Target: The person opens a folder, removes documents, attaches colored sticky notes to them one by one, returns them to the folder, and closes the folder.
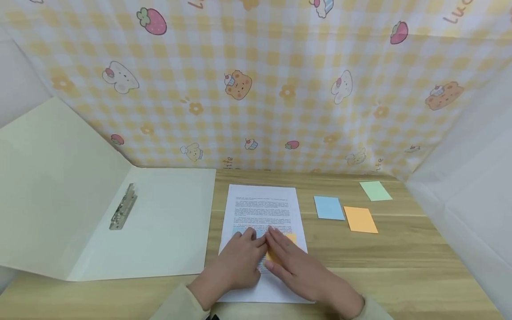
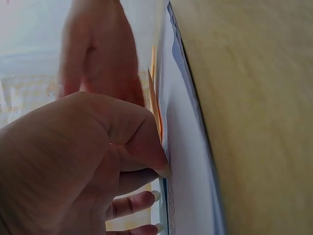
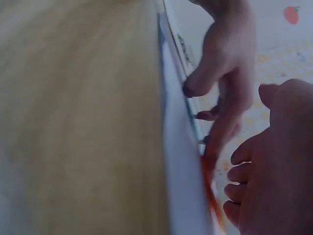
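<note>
Backdrop cloth [image 1: 288, 58]: yellow-white check; "life" and a cut-off "luc" readable.
Surface [image 1: 408, 266]: wood-grained.
Folder [image 1: 172, 213]: open, left, metal clip [image 1: 123, 207] inside.
Printed page [image 1: 262, 291]: centre; text too small to read.
Right hand [image 1: 300, 269]: fingers straight, together, gripping nothing.
Left hand [image 1: 242, 258]: fingers half-bent, pressing down, gripping nothing.
Orange note [image 1: 291, 238]: on the page, under both hands.
Loose notes: blue [image 1: 329, 208], orange [image 1: 361, 220], green [image 1: 376, 191], right of page.

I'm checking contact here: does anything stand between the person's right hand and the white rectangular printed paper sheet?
Yes: an orange paper sticky note sits on the white printed sheet, partly covered by the right hand in the head view.
</note>
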### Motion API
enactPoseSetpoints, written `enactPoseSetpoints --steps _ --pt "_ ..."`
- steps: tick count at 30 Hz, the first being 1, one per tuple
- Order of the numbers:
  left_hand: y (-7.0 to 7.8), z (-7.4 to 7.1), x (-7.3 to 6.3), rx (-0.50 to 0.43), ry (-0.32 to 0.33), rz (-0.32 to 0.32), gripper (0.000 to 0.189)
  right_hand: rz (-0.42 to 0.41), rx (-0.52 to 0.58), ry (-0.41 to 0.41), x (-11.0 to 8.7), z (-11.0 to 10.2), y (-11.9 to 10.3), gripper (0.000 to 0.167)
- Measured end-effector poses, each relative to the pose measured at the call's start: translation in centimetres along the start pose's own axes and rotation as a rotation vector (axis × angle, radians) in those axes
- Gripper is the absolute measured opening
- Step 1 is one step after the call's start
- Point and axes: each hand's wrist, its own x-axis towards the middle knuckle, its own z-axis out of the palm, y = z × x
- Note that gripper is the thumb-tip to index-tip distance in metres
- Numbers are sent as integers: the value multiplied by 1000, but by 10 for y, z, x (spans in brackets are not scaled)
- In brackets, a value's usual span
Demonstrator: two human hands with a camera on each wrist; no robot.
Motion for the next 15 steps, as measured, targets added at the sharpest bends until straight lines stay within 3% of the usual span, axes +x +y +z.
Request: enactPoseSetpoints --steps 3,10,15 --pt "1 -1 0 -24 -6 -12 63 -40 -13 -41 0 6 1 70" --pt "4 -4 -1 0 -68 -37 70 -91 -114 14 0 14 8 75" --pt "4 -5 -1 -4 -85 -65 71 -78 -164 53 -7 10 17 73"
